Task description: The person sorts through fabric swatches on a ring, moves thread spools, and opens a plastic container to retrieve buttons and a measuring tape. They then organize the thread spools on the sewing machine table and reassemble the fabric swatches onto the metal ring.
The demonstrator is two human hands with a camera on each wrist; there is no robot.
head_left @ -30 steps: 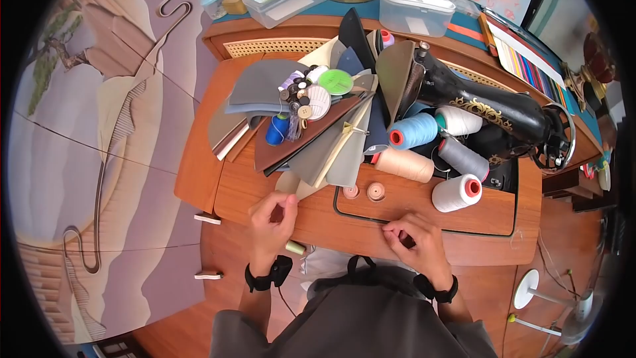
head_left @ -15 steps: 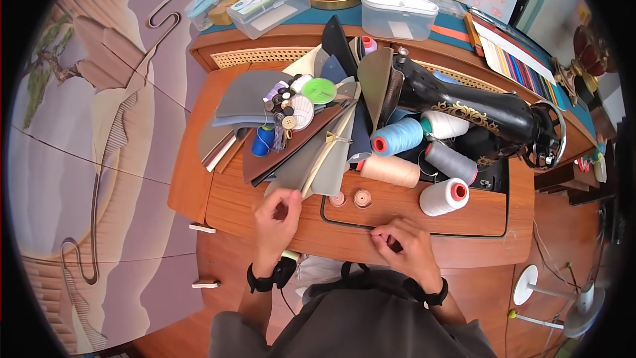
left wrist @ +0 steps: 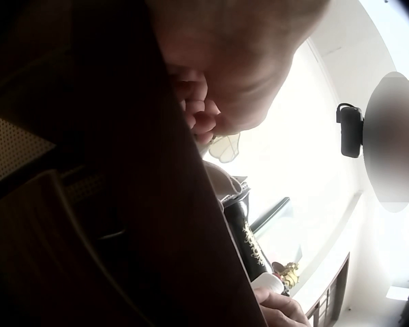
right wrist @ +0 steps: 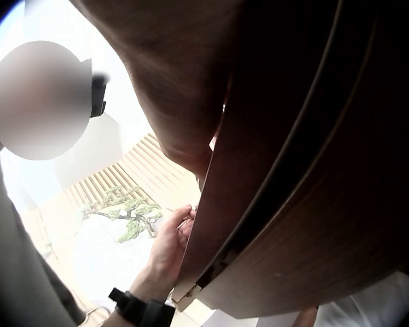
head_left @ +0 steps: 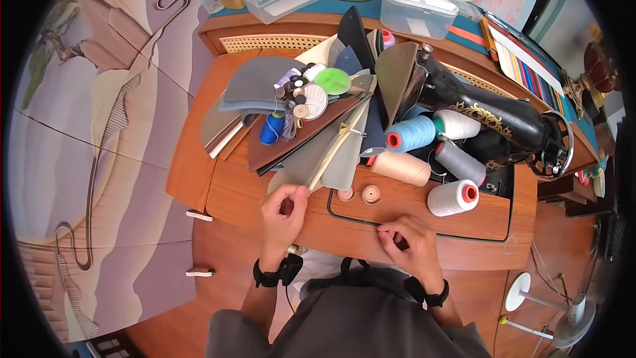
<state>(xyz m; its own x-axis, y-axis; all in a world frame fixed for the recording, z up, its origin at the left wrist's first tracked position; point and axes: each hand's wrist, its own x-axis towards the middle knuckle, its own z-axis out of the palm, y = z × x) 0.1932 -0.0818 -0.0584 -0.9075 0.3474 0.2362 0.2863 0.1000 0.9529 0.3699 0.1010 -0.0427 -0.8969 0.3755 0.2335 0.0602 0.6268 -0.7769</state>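
Note:
The left hand (head_left: 283, 222) is at the table's front edge, fingers curled and thumb against index finger, beside the lower tips of the fanned grey swatches (head_left: 341, 171). Farther right, the right hand (head_left: 411, 245) rests at the edge, its fingers likewise curled with thumb and index tips together. Nothing can be made out in either pinch. Two small pink discs (head_left: 371, 193) lie beyond the hands. A white thread cone (head_left: 453, 197) lies behind the right hand. In the right wrist view, the left hand (right wrist: 165, 252) shows past the dark table edge.
Behind stand a black sewing machine (head_left: 477, 109) and peach (head_left: 401, 168), blue (head_left: 411, 134) and grey cones (head_left: 460, 162). Buttons (head_left: 300, 111) and a blue spool (head_left: 271, 128) lie on the swatches. Plastic boxes (head_left: 417, 10) line the back shelf. A painted screen (head_left: 132, 179) stands left.
The left hand has moved a little to the right along the swatch tips, closer to the right hand. The right hand stays in place on the edge. The head view has shifted slightly.

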